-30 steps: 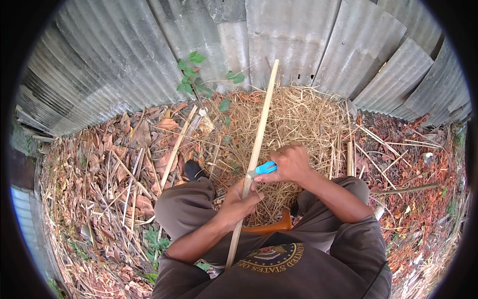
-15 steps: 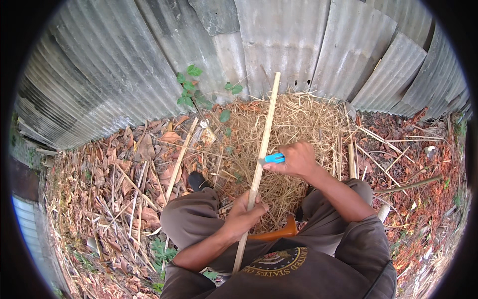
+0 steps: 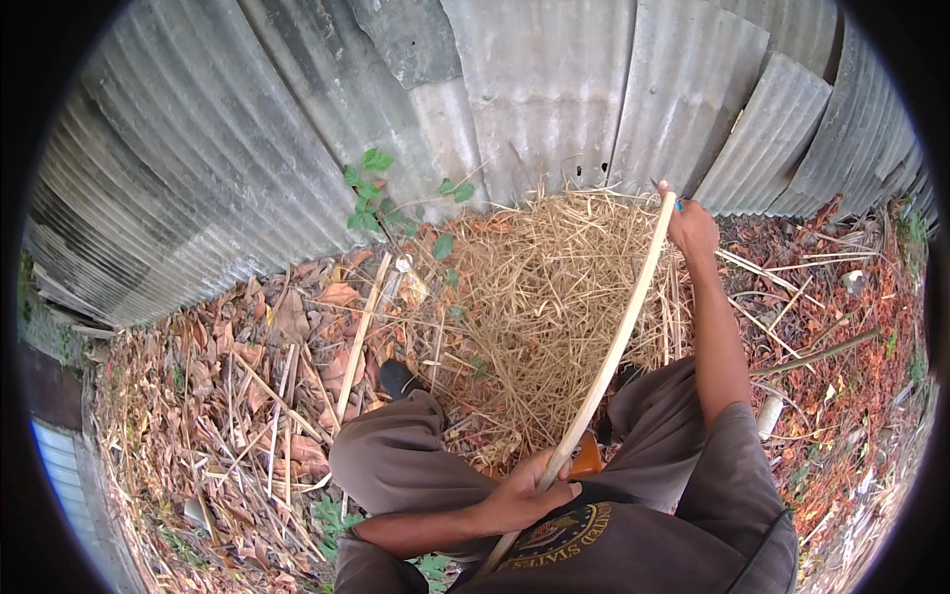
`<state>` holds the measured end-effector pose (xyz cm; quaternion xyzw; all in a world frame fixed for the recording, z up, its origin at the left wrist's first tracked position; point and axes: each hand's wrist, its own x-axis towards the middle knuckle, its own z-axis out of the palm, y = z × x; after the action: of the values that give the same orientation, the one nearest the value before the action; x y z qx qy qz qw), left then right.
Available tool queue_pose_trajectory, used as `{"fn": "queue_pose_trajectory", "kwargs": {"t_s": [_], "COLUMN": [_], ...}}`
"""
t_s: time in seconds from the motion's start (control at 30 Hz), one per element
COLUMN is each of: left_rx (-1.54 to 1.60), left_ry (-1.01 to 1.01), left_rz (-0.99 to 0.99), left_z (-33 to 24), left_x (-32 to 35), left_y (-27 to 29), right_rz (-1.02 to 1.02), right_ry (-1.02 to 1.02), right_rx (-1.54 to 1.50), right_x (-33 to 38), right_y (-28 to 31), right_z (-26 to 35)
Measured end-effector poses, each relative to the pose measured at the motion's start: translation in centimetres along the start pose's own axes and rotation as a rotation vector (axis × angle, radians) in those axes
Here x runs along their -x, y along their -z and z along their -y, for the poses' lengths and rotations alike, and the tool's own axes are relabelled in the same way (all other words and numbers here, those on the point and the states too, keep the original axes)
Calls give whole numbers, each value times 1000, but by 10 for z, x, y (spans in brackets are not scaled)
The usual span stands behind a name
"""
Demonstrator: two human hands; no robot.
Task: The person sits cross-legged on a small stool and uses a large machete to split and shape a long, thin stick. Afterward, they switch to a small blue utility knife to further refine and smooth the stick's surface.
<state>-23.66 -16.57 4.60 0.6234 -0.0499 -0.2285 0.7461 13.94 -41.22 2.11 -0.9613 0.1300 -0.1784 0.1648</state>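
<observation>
A long, pale strip of wood or bamboo (image 3: 621,337) slants from my lap up and away to the right. My left hand (image 3: 526,497) is wrapped round its lower part, close to my body. Out at the far tip, my right hand (image 3: 696,233) is closed on a blue-handled knife (image 3: 679,206), largely hidden by the fingers. Its hand lies against the right side of the strip's end. Beneath the strip, a heap of thin curled shavings (image 3: 534,307) spreads between my feet and the wall.
A corrugated metal wall (image 3: 549,94) stands beyond the heap, with a green plant (image 3: 366,193) at its foot. Dry leaves and loose strips (image 3: 363,337) cover the ground on the left. At the right lie a stick (image 3: 816,353) and a pale cylinder (image 3: 769,416). An orange seat (image 3: 588,457) shows under me.
My right hand has travelled with the knife from the strip's middle out to its far tip. The strip has swung to the right, and my left hand has come nearer my body.
</observation>
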Motion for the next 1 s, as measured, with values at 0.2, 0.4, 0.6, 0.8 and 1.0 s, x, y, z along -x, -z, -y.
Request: {"fn": "queue_pose_trajectory", "kwargs": {"t_s": [0.2,0.4,0.6,0.8,1.0], "left_rx": [477,477,496,358,247], "left_ry": [175,139,86,87,82], "left_rz": [-304,-439,-471,-438,-452], "left_z": [-23,-37,-42,-41,-37], "left_x": [-8,-20,-27,-28,-30], "left_y": [38,54,52,48,45], "right_rz": [291,459,419,305,169], "right_ry": [140,920,1120,1097,1162], "right_rx": [-226,-366,-308,-316,-402], "right_x": [48,183,210,206,194], "right_y": [34,61,56,53,29], "right_z": [44,98,96,90,89]}}
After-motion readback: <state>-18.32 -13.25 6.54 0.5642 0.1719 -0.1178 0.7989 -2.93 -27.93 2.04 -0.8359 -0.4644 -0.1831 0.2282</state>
